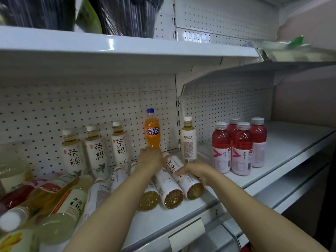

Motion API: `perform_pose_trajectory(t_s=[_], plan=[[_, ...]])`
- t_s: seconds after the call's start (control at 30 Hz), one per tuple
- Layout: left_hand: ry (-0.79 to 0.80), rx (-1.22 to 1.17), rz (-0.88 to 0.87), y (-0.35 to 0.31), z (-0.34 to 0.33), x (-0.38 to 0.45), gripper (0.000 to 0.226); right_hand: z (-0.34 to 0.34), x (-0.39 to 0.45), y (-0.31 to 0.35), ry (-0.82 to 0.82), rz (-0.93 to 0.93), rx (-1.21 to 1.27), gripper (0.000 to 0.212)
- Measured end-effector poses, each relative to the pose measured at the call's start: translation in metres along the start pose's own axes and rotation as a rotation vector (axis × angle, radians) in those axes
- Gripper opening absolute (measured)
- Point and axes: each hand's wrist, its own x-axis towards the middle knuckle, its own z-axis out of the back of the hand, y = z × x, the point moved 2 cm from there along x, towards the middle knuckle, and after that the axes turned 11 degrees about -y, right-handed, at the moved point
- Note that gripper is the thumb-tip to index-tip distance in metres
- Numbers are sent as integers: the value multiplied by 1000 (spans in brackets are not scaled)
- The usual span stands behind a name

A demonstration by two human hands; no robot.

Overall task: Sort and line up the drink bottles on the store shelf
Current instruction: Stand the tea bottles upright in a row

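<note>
While both forearms are reaching in from the bottom edge over the white metal shelf [203,200], the left hand [150,158] is lying knuckles-up at the foot of the orange soda bottle [152,132]; its fingers are curling down out of sight behind the hand, so I cannot tell whether they are grasping that bottle or one of the fallen ones beneath. The right hand [195,170] is resting on the rightmost lying tea bottle [183,176], fingers bending over its label and gripping it. Three such bottles are lying side by side mid-shelf, ribbed amber bases facing the camera, caps pointing toward the perforated back panel [54,113]; the left forearm is covering much of the leftmost one. Three upright tea bottles [94,151] with smooth white sleeves and white caps are standing along the back at left, a fourth tea bottle [189,140] standing alone just right of the soda. Four pink drink bottles [240,148] with grey caps are clustering on the neighbouring shelf section at right. At lower left a jumble of pale yellow and reddish bottles [60,200] is lying tilted, partly cropped and blurred. On the upper shelf, dark glossy wrapped items [127,13] are running out of frame, hard to identify.
</note>
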Motion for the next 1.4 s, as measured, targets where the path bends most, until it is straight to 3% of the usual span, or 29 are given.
perform_pose_trajectory(t_s=[0.13,0.27,0.4,0.47,0.53,0.67,0.83,0.93,1.07,1.3,1.4], plan=[[135,47,94,5,-1,-2,51,10,-13,2,-77,234,89,50],[214,22,132,-16,-4,-13,51,11,-16,5,-314,499,2,67],[195,-11,172,-30,-8,-16,50,12,-9,-13,-471,597,-82,75],[176,-78,177,-33,-6,-16,60,13,-6,-19,-512,603,-76,73],[187,-213,207,-32,-6,-16,76,15,-3,-22,-517,593,-85,72],[262,-652,309,-26,-6,-8,54,17,0,-26,-501,616,-76,74],[-31,-996,271,-23,13,15,53,18,4,-32,-563,658,-85,73],[-265,-867,130,-26,15,20,86,20,8,-31,-613,678,-115,75],[-407,-837,-46,-34,5,12,83,21,12,-31,-632,725,-191,79],[-220,-735,-102,-28,9,14,101,22,11,-31,-633,794,-240,85],[-38,-459,-3,-14,-7,11,103,22,9,-30,-629,805,-243,85]])
